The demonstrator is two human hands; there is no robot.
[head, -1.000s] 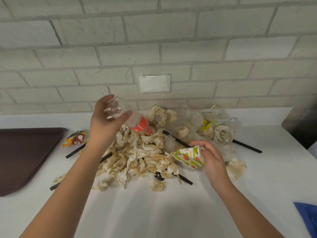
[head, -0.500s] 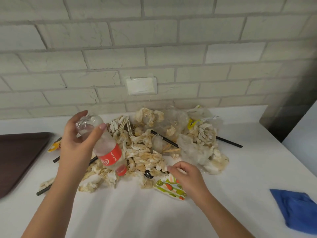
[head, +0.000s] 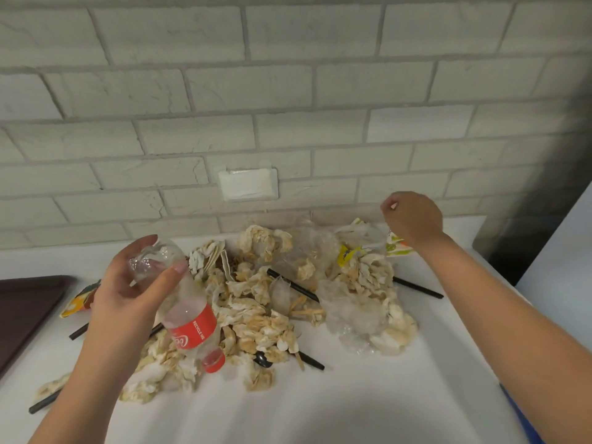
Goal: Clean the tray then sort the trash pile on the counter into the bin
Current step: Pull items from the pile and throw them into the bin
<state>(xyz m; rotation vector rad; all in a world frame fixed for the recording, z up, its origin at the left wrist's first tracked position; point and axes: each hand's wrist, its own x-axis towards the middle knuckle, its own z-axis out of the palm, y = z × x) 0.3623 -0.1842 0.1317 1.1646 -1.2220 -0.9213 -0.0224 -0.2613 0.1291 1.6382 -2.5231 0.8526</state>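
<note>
My left hand (head: 128, 296) grips the base of an empty clear plastic bottle (head: 189, 318) with a red label, tilted with its red cap down over the trash pile (head: 266, 302). The pile is crumpled stained napkins, clear plastic wrap (head: 355, 312), black straws (head: 416, 287) and a yellow wrapper (head: 347, 254) on the white counter (head: 320, 408). My right hand (head: 413, 217) is raised over the pile's far right, closed on a patterned paper cup (head: 397, 247) that shows only below the wrist. The dark brown tray (head: 25, 306) lies at the left edge. No bin is in view.
A colourful wrapper (head: 78, 301) lies between the tray and the pile. A blue cloth (head: 525, 421) peeks in at the lower right edge. The brick wall (head: 288, 107) with a white outlet plate (head: 248, 184) stands right behind the pile. A dark panel (head: 528, 238) closes the right.
My right hand lifted the patterned cup from the pile's front and carried it up and to the right. My left hand lowered the bottle toward me, cap down.
</note>
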